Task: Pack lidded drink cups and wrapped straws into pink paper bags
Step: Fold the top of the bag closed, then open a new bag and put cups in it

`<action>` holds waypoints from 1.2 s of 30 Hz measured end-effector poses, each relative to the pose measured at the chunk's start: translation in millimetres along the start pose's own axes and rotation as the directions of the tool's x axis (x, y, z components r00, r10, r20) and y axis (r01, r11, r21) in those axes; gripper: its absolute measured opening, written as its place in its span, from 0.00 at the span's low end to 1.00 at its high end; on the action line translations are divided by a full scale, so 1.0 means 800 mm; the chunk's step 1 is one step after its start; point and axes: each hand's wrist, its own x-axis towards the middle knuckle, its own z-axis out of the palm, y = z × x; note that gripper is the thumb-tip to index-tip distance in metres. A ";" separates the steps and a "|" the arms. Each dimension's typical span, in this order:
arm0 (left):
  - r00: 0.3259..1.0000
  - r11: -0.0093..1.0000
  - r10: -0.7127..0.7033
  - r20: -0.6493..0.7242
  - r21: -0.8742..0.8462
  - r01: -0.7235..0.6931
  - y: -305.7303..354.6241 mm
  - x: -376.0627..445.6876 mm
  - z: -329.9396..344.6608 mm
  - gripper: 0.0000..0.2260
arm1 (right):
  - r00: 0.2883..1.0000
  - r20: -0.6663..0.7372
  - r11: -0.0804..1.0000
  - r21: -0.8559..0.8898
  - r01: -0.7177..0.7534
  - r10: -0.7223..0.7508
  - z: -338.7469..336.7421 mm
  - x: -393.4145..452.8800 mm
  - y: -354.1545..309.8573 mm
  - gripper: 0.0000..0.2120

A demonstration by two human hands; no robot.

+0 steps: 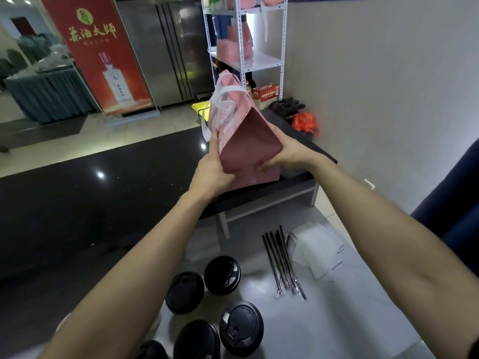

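A pink paper bag [248, 136] with white handles is held out in front of me, tilted away, its base turned toward me. My left hand [213, 169] grips its left side and my right hand [285, 151] grips its right side. The bag hovers at the edge of a dark raised counter [293, 182]. Several cups with black lids [222, 275] stand on the white table [363, 307] near me. A bundle of wrapped black straws [283, 263] lies to their right.
White paper napkins or sleeves [318, 251] lie right of the straws. More pink bags [234, 49] sit on a white metal shelf [259, 60] behind. An orange plastic bag [305, 123] lies by the wall. A glossy black countertop [103, 190] spreads to the left.
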 end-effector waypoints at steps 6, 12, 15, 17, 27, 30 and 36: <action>1.000 1.000 -0.001 0.028 0.007 0.001 -0.004 -0.010 -0.007 0.61 | 0.973 -0.115 0.965 -0.151 -0.215 0.199 -0.001 -0.049 -0.008 0.74; 0.997 0.977 -0.047 0.068 0.209 0.032 -0.031 -0.074 -0.069 0.47 | 0.963 -0.188 0.856 -0.447 -0.259 0.194 0.055 -0.142 -0.045 0.48; 0.993 0.954 -0.037 0.114 0.300 0.001 -0.067 -0.141 -0.121 0.34 | 0.989 0.038 0.827 -0.553 -0.099 0.143 0.126 -0.164 -0.087 0.42; 0.988 0.932 -0.086 0.126 0.362 0.035 -0.096 -0.188 -0.159 0.29 | 0.982 0.156 0.825 -0.566 0.004 0.103 0.182 -0.167 -0.122 0.40; 0.929 0.845 -0.359 -0.093 0.391 0.365 -0.268 -0.461 -0.385 0.25 | 0.873 0.473 0.783 -0.498 0.372 -0.114 0.535 -0.202 -0.314 0.34; 0.916 0.870 -0.352 -0.193 0.293 0.397 -0.317 -0.554 -0.466 0.19 | 0.861 0.490 0.802 -0.454 0.388 -0.138 0.641 -0.229 -0.361 0.30; 0.833 0.862 -0.310 -0.458 0.234 0.450 -0.394 -0.707 -0.609 0.08 | 0.930 0.285 0.916 -0.258 0.307 -0.231 0.809 -0.272 -0.464 0.15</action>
